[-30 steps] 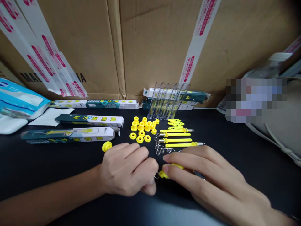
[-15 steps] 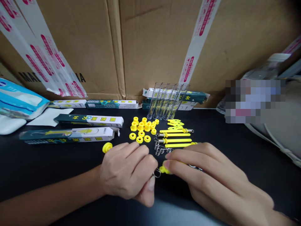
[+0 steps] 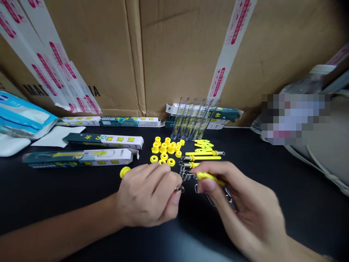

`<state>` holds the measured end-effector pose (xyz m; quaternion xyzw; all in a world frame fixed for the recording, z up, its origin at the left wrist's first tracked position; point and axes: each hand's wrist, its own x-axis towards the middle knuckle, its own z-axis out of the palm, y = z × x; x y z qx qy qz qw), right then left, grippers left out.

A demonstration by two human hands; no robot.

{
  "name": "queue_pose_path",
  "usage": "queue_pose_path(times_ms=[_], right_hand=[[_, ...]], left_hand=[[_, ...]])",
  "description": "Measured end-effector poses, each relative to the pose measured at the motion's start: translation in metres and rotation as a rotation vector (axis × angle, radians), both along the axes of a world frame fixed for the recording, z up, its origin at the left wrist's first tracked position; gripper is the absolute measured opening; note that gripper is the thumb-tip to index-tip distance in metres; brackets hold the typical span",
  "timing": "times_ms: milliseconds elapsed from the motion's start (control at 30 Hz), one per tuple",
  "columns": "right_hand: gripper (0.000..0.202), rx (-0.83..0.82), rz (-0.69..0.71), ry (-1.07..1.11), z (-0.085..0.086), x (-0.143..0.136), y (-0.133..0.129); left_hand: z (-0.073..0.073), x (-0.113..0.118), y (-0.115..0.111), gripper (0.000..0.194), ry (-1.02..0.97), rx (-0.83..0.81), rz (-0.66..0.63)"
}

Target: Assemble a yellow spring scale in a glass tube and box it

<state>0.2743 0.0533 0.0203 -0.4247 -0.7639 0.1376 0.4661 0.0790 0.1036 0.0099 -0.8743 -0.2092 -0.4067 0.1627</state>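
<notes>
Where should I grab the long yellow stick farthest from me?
Probably pinch the yellow stick around its middle, coming from above: it's thin and lies flat, with another stick close on its near side and its metal end at the right.

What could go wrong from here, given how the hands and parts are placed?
The small yellow piece at the fingertips of the right hand might slip and drop among the loose parts.

The wire loop poking out of the left hand could snag the small metal coils lying close by.

The left hand could nudge the yellow round part beside its knuckles.
</notes>
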Motion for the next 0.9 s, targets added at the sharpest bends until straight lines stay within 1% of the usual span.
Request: queue_pose_path(times_ms=[33,100,167,233,300,367,500,567,667,767,900], right_hand=[[0.020,-0.087,-0.020,0.024,0.001,-0.001,-0.001],[0.019,-0.228,-0.006,0.047,0.003,-0.004,-0.002],[0.017,-0.319,0.027,0.038,0.006,-0.006,-0.002],[0.014,-0.374,0.039,0.025,0.007,-0.007,-0.001],[0.010,-0.385,0.030,0.014,0.007,-0.008,0.002],[0.005,-0.355,0.012,0.011,0.006,-0.009,0.005],[0.013,-0.270,0.029,0.026,0.005,-0.007,0.006],[0.013,-0.238,0.038,0.006,0.005,-0.006,0.005],[0.010,-0.220,0.008,-0.048,0.004,-0.005,0.005],[0.014,-0.258,0.013,-0.030,0.004,-0.004,0.007],[0.020,-0.313,0.048,0.005,0.005,-0.001,0.011]], left_hand=[[0.001,0.000,0.000,0.035,0.006,-0.008,0.012],[0.001,0.000,0.000,0.038,0.015,-0.010,0.029],[0.001,0.000,0.000,0.039,0.022,-0.003,0.037],[0.000,0.000,-0.001,0.039,0.024,0.005,0.033],[-0.001,0.001,-0.001,0.039,0.024,0.024,0.030],[-0.001,0.002,-0.002,0.038,0.032,0.040,0.038],[-0.002,0.001,0.000,0.032,0.050,0.061,0.087],[-0.002,0.000,0.001,0.030,0.065,0.049,0.093],[-0.002,-0.001,0.002,0.028,0.082,0.014,0.080],[-0.001,0.000,0.002,0.026,0.087,-0.022,0.059],[-0.001,0.000,0.001,0.025,0.053,-0.091,-0.035]])
